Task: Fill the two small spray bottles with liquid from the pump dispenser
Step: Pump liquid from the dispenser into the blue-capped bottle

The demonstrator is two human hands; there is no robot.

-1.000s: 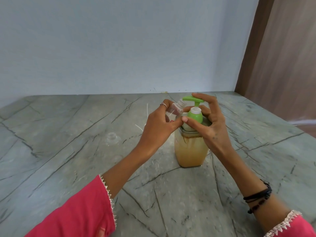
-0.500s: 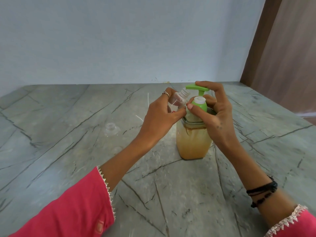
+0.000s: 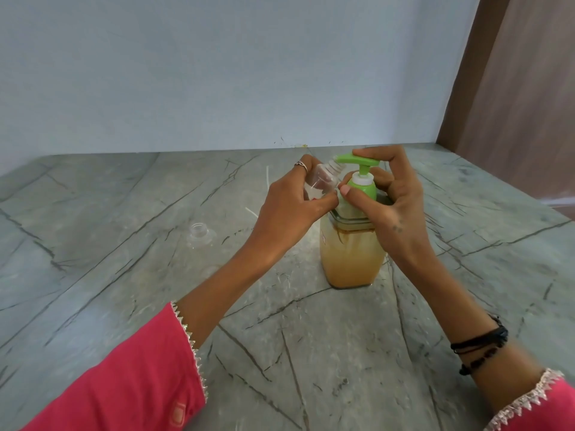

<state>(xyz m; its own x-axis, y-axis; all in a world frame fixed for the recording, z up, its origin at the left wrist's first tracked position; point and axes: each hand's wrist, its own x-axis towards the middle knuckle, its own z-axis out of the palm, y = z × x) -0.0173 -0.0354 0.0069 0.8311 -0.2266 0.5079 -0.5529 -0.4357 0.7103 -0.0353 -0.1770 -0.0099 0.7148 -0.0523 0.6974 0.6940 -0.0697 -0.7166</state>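
So left hand (image 3: 287, 209) grips a tilted clear spray bottle (image 3: 320, 181), neck at the green nozzle; right hand (image 3: 395, 194) grips the pump dispenser (image 3: 351, 256) mid-desk (image 3: 124, 275).

Likely a home interior, room type unclear. Grey veined stone desk (image 3: 93, 244) runs up to a plain pale blue painted wall (image 3: 217, 73); brown wood panel (image 3: 513, 88), door or cupboard side, stands at right.
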